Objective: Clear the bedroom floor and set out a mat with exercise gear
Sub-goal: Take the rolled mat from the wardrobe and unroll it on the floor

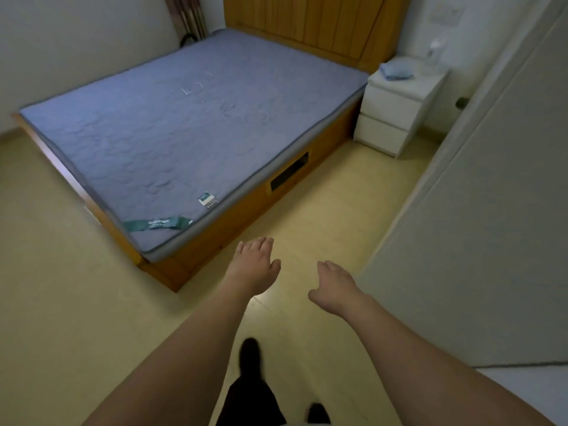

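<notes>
1. Down low, a dark foot (249,353) steps on the pale yellow floor (61,302) (it looks blurry), and the tip of another foot (318,413) shows at the bottom edge.
2. Two bare arms reach forward over the floor. The left hand (253,267) has loose, spread fingers and holds nothing. The right hand (333,289) is also loose and holds nothing. The two hands are near each other but do not touch.
3. A big white door (476,241) stands on the right side.
4. Just past the left hand is the corner of a wooden bed (215,238). A blue-grey mattress (184,133) lies flat on it, with a green strap (156,224) across the near corner and a small white tag (206,198) near the edge.
5. A dark slot (289,175) is cut in the side of the bed.
6. Farther back, a white nightstand (396,118) sits just beside the bed. A folded blue cloth (395,71) rests on top.
7. At the very back, a tall wooden headboard (313,23) stands against the wall, and a curtain (186,15) hangs in the corner.
</notes>
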`<action>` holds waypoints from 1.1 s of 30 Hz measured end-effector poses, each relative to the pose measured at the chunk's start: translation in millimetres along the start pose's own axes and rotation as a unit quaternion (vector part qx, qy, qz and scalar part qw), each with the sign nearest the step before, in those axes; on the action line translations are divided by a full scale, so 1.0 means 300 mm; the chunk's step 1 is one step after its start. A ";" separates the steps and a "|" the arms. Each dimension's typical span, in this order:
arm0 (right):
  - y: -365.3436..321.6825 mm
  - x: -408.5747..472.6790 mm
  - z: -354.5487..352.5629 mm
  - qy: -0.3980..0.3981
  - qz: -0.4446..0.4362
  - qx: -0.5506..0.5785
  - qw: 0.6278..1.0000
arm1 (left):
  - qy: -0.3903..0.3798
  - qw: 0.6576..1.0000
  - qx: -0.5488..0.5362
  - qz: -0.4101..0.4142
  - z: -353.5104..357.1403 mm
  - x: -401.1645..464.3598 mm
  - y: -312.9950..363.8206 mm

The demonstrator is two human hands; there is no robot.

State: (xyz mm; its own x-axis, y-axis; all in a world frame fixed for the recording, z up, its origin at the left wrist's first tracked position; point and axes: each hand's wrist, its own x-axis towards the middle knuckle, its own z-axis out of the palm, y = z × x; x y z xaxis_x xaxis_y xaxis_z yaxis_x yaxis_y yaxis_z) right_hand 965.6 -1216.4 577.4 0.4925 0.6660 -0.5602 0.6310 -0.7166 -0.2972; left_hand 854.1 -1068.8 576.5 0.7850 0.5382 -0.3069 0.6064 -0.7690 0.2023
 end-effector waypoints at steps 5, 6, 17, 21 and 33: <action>-0.116 0.393 -0.178 0.008 0.020 0.018 1.000 | 0.005 1.000 0.004 0.013 -0.135 0.402 -0.183; -0.135 0.452 -0.221 0.014 0.032 0.025 0.999 | 0.005 1.000 0.005 0.023 -0.168 0.474 -0.213; -0.290 1.039 -0.695 0.070 0.119 0.088 0.986 | -0.016 0.989 0.015 0.146 -0.556 1.296 -0.338; -0.271 1.268 -0.852 0.089 0.138 0.108 0.981 | -0.022 0.982 0.025 0.185 -0.622 1.587 -0.308; -0.166 1.723 -1.382 0.154 0.211 0.173 0.950 | 0.001 0.955 0.055 0.293 -1.012 2.315 -0.094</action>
State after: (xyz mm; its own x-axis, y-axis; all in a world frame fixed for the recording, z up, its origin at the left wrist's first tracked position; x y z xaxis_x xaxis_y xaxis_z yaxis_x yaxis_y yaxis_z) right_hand 1437.2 -750.5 623.2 0.8428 0.2956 -0.4498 0.1302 -0.9228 -0.3625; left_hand 1420.7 -568.6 640.0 0.9856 0.0063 -0.1689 0.0471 -0.9700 0.2386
